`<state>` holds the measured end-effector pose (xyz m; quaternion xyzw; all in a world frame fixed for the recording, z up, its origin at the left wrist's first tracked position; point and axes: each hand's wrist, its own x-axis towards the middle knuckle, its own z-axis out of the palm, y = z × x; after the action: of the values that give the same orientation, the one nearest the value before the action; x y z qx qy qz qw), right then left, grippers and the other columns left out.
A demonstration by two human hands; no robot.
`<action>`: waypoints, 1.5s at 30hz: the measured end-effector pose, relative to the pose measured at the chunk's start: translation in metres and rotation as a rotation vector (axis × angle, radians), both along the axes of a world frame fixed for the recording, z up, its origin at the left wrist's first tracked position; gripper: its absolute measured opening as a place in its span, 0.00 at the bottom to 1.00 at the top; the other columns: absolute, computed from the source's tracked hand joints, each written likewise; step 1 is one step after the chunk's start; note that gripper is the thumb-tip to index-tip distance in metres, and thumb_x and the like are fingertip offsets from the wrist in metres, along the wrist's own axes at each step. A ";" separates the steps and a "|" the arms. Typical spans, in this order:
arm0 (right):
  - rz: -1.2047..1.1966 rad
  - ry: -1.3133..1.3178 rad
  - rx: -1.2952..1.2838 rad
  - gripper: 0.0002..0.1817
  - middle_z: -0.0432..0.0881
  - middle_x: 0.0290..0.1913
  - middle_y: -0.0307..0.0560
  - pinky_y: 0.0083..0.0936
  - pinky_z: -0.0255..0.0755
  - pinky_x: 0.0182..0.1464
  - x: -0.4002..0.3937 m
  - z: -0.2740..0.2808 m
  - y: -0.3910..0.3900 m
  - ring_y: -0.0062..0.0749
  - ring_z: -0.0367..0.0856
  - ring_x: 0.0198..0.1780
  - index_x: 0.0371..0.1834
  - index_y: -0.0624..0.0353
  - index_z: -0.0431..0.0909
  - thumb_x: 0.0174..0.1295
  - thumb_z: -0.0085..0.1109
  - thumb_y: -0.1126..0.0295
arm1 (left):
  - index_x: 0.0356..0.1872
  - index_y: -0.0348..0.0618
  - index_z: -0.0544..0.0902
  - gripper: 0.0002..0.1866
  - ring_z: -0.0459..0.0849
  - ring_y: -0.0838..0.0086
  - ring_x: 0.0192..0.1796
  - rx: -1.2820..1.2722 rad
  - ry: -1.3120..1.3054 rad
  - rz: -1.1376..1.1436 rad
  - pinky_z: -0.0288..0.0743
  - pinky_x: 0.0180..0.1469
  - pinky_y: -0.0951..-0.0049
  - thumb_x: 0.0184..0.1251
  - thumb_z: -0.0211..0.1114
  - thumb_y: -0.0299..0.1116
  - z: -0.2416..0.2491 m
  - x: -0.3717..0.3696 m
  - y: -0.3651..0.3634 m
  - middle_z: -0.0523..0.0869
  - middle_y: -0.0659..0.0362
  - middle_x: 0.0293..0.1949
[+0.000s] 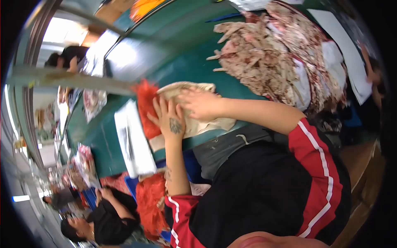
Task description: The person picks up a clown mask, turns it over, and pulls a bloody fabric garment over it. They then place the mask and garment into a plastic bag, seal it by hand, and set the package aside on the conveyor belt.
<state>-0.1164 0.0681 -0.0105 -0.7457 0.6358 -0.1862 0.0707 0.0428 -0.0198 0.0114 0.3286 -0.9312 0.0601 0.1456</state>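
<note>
A cream cloth piece (194,128) lies on the green table in front of me, with a bright red, fluffy-edged piece (147,107) along its left side. My left hand (169,120), with a dark tattoo on its back, rests on the two with its fingers spread. Over the upper part of the cream cloth lies my right hand (202,103), flat with fingers stretched out and slightly blurred. Neither hand grips anything that I can see.
A large heap of cream cloth pieces stained brown and dark red (264,58) fills the table's upper right. A white stack (132,136) lies left of the cloth. More red fluffy material (151,202) is below. A co-worker (109,215) sits at lower left.
</note>
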 end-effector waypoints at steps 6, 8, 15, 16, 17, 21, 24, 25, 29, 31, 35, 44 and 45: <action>0.206 -0.073 -0.139 0.17 0.80 0.58 0.50 0.39 0.65 0.68 -0.024 0.011 -0.027 0.46 0.75 0.63 0.49 0.58 0.84 0.56 0.62 0.67 | 0.56 0.41 0.80 0.19 0.70 0.49 0.70 -0.003 0.117 -0.065 0.57 0.69 0.36 0.67 0.61 0.37 0.051 -0.036 0.087 0.76 0.46 0.66; 0.321 -0.739 -0.101 0.15 0.85 0.45 0.47 0.30 0.76 0.54 -0.022 -0.004 -0.037 0.40 0.83 0.48 0.46 0.58 0.83 0.54 0.62 0.72 | 0.53 0.40 0.81 0.17 0.74 0.50 0.66 0.069 0.464 -0.288 0.64 0.67 0.42 0.64 0.63 0.33 0.053 -0.042 0.095 0.78 0.47 0.63; -0.164 -0.386 -0.424 0.15 0.87 0.47 0.45 0.31 0.78 0.47 -0.071 0.097 0.118 0.37 0.85 0.43 0.51 0.58 0.83 0.59 0.62 0.75 | 0.46 0.39 0.82 0.12 0.80 0.53 0.56 0.207 0.713 -0.488 0.73 0.61 0.55 0.60 0.65 0.25 0.017 -0.042 0.101 0.84 0.51 0.53; -0.274 -0.402 -0.423 0.15 0.87 0.47 0.45 0.30 0.78 0.47 -0.083 0.103 0.140 0.38 0.85 0.43 0.50 0.58 0.84 0.59 0.62 0.75 | 0.44 0.38 0.82 0.11 0.80 0.53 0.54 0.259 0.688 -0.500 0.73 0.60 0.56 0.59 0.65 0.24 0.013 -0.042 0.101 0.84 0.51 0.51; -0.383 -0.416 -0.421 0.14 0.87 0.47 0.45 0.30 0.78 0.47 -0.098 0.108 0.161 0.38 0.85 0.43 0.49 0.59 0.84 0.59 0.62 0.76 | 0.42 0.37 0.82 0.09 0.80 0.53 0.52 0.310 0.663 -0.511 0.74 0.60 0.57 0.59 0.64 0.23 0.010 -0.043 0.101 0.85 0.51 0.49; -0.865 -0.426 -0.486 0.16 0.86 0.48 0.43 0.25 0.77 0.49 -0.188 0.108 0.232 0.30 0.82 0.43 0.54 0.61 0.83 0.62 0.58 0.79 | 0.40 0.38 0.83 0.08 0.81 0.55 0.50 0.373 0.631 -0.515 0.74 0.58 0.59 0.59 0.65 0.22 0.008 -0.046 0.100 0.85 0.52 0.46; -1.067 -0.430 -0.414 0.20 0.85 0.52 0.47 0.29 0.76 0.52 -0.255 0.107 0.251 0.36 0.83 0.47 0.59 0.62 0.79 0.61 0.60 0.76 | 0.41 0.38 0.83 0.09 0.81 0.56 0.50 0.361 0.636 -0.510 0.74 0.57 0.60 0.59 0.66 0.22 0.010 -0.050 0.098 0.85 0.54 0.45; -1.075 -0.258 -0.401 0.20 0.86 0.51 0.47 0.30 0.77 0.52 -0.277 0.096 0.253 0.38 0.83 0.46 0.59 0.61 0.80 0.62 0.60 0.75 | 0.41 0.39 0.83 0.09 0.81 0.56 0.50 0.362 0.624 -0.514 0.74 0.57 0.60 0.59 0.66 0.22 0.010 -0.050 0.098 0.85 0.54 0.45; -1.058 0.265 -0.369 0.19 0.87 0.49 0.48 0.35 0.77 0.51 -0.334 0.068 0.255 0.45 0.84 0.45 0.57 0.60 0.81 0.63 0.60 0.70 | 0.39 0.39 0.83 0.08 0.81 0.57 0.49 0.358 0.602 -0.516 0.73 0.58 0.61 0.59 0.66 0.22 0.011 -0.053 0.099 0.85 0.54 0.44; -1.217 0.207 -0.086 0.18 0.87 0.46 0.49 0.37 0.77 0.49 -0.347 0.071 0.251 0.49 0.84 0.44 0.56 0.58 0.81 0.63 0.58 0.66 | 0.39 0.39 0.83 0.08 0.81 0.58 0.49 0.373 0.614 -0.507 0.73 0.58 0.61 0.59 0.66 0.22 0.010 -0.053 0.101 0.85 0.55 0.44; -1.287 0.175 -0.119 0.16 0.87 0.36 0.48 0.39 0.76 0.42 -0.378 0.063 0.257 0.49 0.84 0.38 0.51 0.54 0.82 0.65 0.55 0.60 | 0.39 0.39 0.83 0.08 0.81 0.58 0.49 0.389 0.645 -0.474 0.73 0.58 0.62 0.59 0.66 0.22 0.009 -0.053 0.099 0.85 0.55 0.44; -0.960 -0.707 -0.783 0.11 0.80 0.37 0.34 0.17 0.67 0.36 -0.290 0.226 0.267 0.17 0.72 0.33 0.49 0.57 0.83 0.69 0.53 0.71 | 0.41 0.37 0.82 0.09 0.81 0.58 0.48 0.408 0.678 -0.489 0.74 0.57 0.61 0.58 0.65 0.20 0.012 -0.057 0.102 0.85 0.53 0.43; -0.903 -0.744 -0.789 0.11 0.80 0.37 0.34 0.16 0.65 0.36 -0.270 0.241 0.262 0.16 0.72 0.34 0.49 0.58 0.83 0.69 0.52 0.73 | 0.41 0.37 0.82 0.10 0.81 0.57 0.48 0.418 0.711 -0.497 0.75 0.56 0.61 0.58 0.65 0.20 0.014 -0.058 0.103 0.85 0.53 0.43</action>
<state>-0.3864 0.3304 0.2305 -0.2658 0.7017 -0.6565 -0.0767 -0.0151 0.0831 0.0258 0.1187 -0.8661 -0.2813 0.3958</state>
